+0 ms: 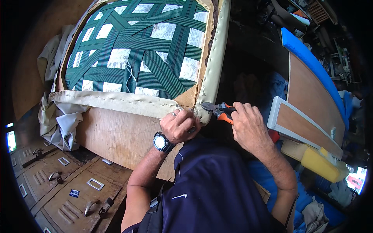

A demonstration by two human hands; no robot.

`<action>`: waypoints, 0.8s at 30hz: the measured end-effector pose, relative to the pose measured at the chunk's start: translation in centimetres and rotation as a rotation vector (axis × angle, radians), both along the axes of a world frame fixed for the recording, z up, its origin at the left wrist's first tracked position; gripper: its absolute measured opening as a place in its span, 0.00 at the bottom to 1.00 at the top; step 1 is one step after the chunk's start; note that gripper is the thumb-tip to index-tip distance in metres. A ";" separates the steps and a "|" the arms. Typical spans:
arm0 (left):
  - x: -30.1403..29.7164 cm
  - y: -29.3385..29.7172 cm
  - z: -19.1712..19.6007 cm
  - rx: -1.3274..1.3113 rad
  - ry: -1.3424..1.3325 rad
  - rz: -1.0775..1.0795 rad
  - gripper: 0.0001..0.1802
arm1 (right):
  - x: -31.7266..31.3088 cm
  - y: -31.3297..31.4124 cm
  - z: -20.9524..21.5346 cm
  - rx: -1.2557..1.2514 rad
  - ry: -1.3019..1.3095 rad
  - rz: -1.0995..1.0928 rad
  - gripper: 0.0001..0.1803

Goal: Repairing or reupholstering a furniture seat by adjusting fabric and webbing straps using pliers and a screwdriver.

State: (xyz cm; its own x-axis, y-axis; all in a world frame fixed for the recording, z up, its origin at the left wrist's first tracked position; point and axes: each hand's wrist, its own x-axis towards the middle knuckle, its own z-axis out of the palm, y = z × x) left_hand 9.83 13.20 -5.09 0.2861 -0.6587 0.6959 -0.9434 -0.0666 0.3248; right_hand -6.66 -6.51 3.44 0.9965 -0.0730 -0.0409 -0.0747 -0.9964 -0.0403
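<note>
Shirt: my dark blue top (210,186) fills the space below my hands.
Wrist: a black watch (162,142) sits on my left arm.
Left hand: my left hand (179,126) is curled tight, fingers closed on the edge of the cream cover (120,101) at the frame's near right corner; a ring shows on one finger.
Right hand: my right hand (250,126) is wrapped around the orange-and-black handles of the pliers (223,112), fingers bent closed over them.
Pliers: their head points left, over the cream edge at that corner, just beside my left hand; how far the jaws are apart I cannot tell.
Frame: the wooden frame (202,72) lies ahead of me, crossed by green webbing (134,44) over white cloth.
Beneath: a plywood board (116,132) shows under the near side.
Left side: loose cream folds hang off the corner, above brown metal fronts (74,171) with latches.
Right side: a yellow block (322,165), then a grey-rimmed panel (297,124) and a blue-edged panel (307,81).
</note>
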 end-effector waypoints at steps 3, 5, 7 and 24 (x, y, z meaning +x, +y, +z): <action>0.1 -0.1 0.0 -0.011 0.001 0.002 0.13 | 0.1 0.7 0.4 -0.048 0.034 -0.021 0.07; 0.1 -0.2 0.0 -0.026 0.002 0.013 0.11 | 0.2 1.2 0.7 -0.050 0.072 -0.056 0.08; 0.1 -0.3 -0.1 -0.055 0.008 0.008 0.11 | 0.3 1.5 1.0 -0.046 0.103 -0.073 0.09; 0.5 0.0 -0.9 -0.054 -0.002 -0.027 0.09 | 1.8 2.5 3.1 -0.014 0.176 -0.123 0.08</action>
State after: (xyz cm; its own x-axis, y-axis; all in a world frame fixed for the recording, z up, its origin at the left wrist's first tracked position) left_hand 10.35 13.21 -5.96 0.2674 -0.6273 0.7314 -0.9453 -0.0235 0.3254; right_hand -4.85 -4.05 6.58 0.9576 -0.1959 -0.2111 -0.2009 -0.9796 -0.0022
